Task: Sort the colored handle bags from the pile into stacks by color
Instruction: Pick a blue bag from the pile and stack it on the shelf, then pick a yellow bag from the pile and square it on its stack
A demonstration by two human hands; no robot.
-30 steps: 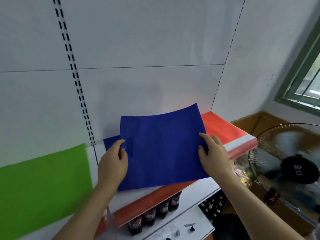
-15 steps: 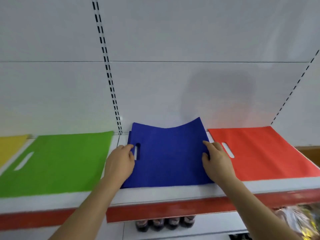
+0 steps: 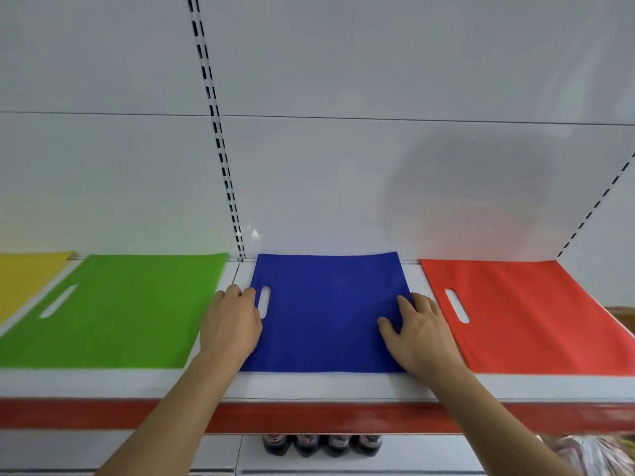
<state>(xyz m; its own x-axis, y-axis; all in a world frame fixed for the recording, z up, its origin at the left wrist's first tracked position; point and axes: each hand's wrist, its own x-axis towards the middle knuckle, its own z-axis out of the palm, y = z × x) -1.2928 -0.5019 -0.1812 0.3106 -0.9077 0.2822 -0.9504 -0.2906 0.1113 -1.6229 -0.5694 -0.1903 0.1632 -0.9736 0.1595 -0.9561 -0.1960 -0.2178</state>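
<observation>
Head view: left hand (image 3: 233, 324) lay on the left edge of the blue bag (image 3: 326, 310), fingers loosely bent beside the handle slot, pressing rather than gripping. Right hand (image 3: 417, 333) lay flat on the bag's right part, fingers spread and fairly straight, thumb pointing inward; nothing was held in it. The blue bag lay flat on the white shelf (image 3: 309, 384), its far edge against the back panel (image 3: 309, 166) and its near edge short of the shelf's red front strip (image 3: 309, 415). Narrow bands of bare shelf separated it from the green bag (image 3: 113, 310) at left and the red bag (image 3: 515, 314) at right; neither neighbour touched it. A yellow bag (image 3: 24, 280) lay at the far left, partly out of frame. Bare shelf ran along the front of all the bags. Bottles (image 3: 323, 443) stood on a lower level below the shelf.
</observation>
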